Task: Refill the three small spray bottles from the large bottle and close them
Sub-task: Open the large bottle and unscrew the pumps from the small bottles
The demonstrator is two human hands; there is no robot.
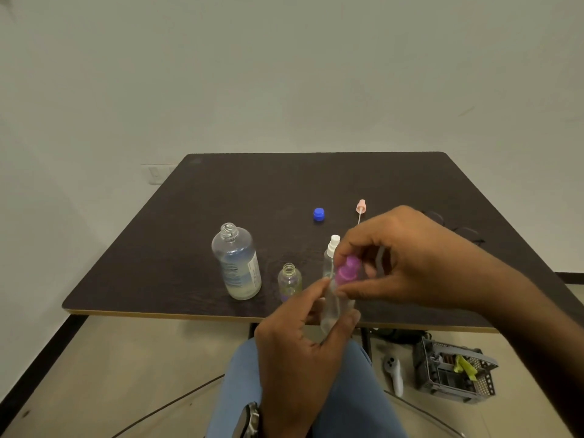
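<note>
Left hand (303, 336) is wrapped around the body of a small clear spray bottle (335, 306), held in the air just in front of the near edge of the dark surface (221, 191). Right hand (401, 257) pinches the purple spray cap (347, 270) between thumb and fingertips at the bottle's neck. Judged step: screwing the cap on. Cannot tell how full this bottle is.

Handling, as judgement: thin clear plastic, light, likely to give under a hard squeeze and slick if wet. Best held low around the body, as now, so the neck stays clear for turning. Cap is small; a fingertip pinch suits it. Its dip tube should go straight down the neck before the thread bites.

On the surface: large bottle (236, 262) uncapped, upright, left of the hands, liquid only in its lower part. Its blue cap (319, 214) lies farther back. One small open bottle (289, 281) stands just beside the left hand, not yet closed. A white-capped bottle (331, 254) stands right behind the held one, partly hidden. A pink sprayer (360, 208) with its tube lies loose near the blue cap.

Risk: both small bottles stand very near the working hands and would tip at a nudge. On the floor: a controller (393, 374) and a grey basket (455, 371), out of the way.
</note>
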